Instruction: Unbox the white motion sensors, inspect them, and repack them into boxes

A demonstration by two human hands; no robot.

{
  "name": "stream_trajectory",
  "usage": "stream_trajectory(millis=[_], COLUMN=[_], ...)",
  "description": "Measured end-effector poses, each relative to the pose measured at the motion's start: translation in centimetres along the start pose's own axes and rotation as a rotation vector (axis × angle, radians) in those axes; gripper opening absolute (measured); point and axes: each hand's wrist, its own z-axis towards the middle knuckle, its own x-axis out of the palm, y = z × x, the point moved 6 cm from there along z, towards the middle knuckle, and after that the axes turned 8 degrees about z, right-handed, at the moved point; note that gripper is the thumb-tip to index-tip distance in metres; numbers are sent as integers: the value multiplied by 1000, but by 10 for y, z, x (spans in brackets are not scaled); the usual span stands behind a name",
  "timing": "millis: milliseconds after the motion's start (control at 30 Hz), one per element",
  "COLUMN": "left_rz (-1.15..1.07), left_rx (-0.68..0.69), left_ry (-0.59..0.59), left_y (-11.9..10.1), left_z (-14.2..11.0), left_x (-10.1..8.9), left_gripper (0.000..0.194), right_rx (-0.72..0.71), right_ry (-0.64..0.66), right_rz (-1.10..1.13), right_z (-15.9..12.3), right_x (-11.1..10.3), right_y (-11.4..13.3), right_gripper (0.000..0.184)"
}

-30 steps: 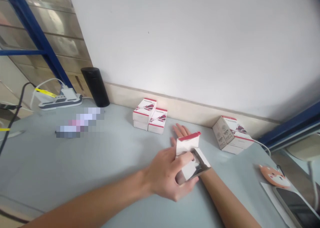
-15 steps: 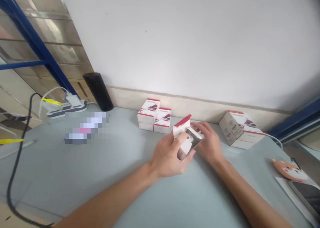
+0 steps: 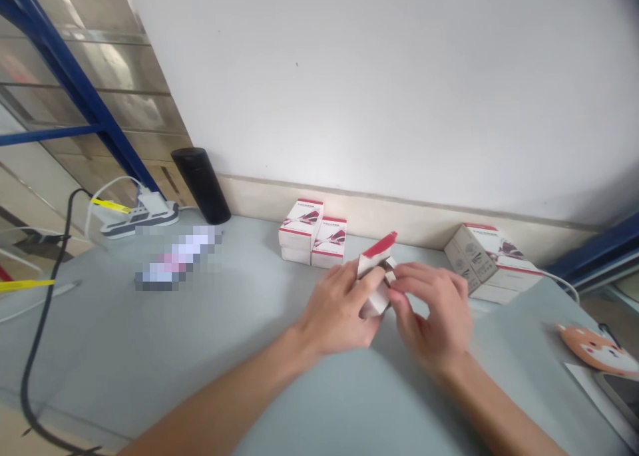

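Observation:
My left hand (image 3: 332,313) is closed around a small white carton (image 3: 373,301), tilted above the table. Its lid flap (image 3: 378,246), edged in red, stands up at the top. The left index finger reaches over the opening, and the inside is mostly hidden. At the carton's right edge, my right hand (image 3: 439,313) has its thumb and fingers pinched on a side flap by the opening.
Beyond my hands, small white-and-red cartons (image 3: 302,226) stand near the wall, with more cartons (image 3: 492,259) stacked at right. A black cylinder (image 3: 202,184) and power strip (image 3: 142,220) are left. An orange animal-face item (image 3: 594,349) lies right on the grey table (image 3: 239,336).
My right hand has come from behind the carton round to its right side, and its fingers now close on the edge. The carton has turned slightly in my left hand.

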Motion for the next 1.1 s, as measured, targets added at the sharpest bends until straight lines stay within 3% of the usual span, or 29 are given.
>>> stream_trajectory(millis=[200,400,733,1100], left_rz=[-56,-65,-134,-232], left_rx=[2,7,-32,-139], left_ry=[-17,-13,-20,3], left_y=[-1,-1,2,9], left_z=[2,1,5,0], left_x=[-2,-1,-6,0], left_gripper=[56,56,52,56], right_rx=[33,98,-2,-1], right_ry=[-94,-146,7,82], right_rz=[-56,76,78,125], right_z=[-1,2,7,8], right_x=[-4,-4,-3,-4], right_y=[-24,-24,-26,-31], right_gripper=[16,16,17,9])
